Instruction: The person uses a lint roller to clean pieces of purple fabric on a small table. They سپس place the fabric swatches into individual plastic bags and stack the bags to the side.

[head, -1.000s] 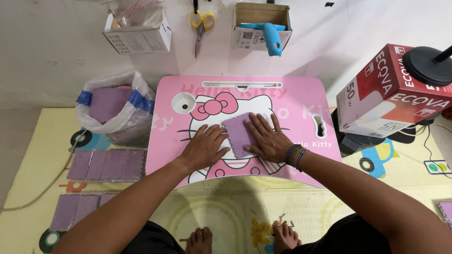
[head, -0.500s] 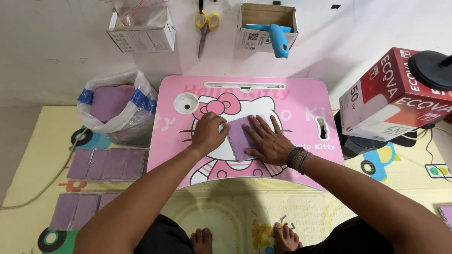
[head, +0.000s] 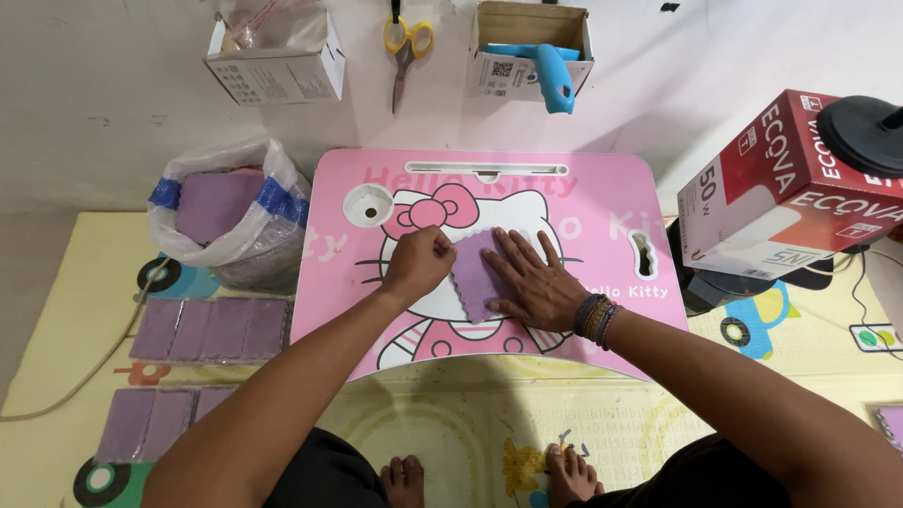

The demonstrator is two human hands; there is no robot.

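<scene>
The right hand lies flat – fingers spread – on a purple cloth. The left hand pinches its left edge on the pink lap table.

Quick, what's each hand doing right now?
Left hand: fingers curled shut, pinching the left edge of the purple cloth piece on the pink lap table.
Right hand: open and flat, pressing down on the cloth.

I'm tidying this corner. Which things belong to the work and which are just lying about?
In use: purple cloth under right hand, left hand, pink lap table, bag of purple cloths, finished packs.

Lying about: scissors, red box, blue tool.
</scene>
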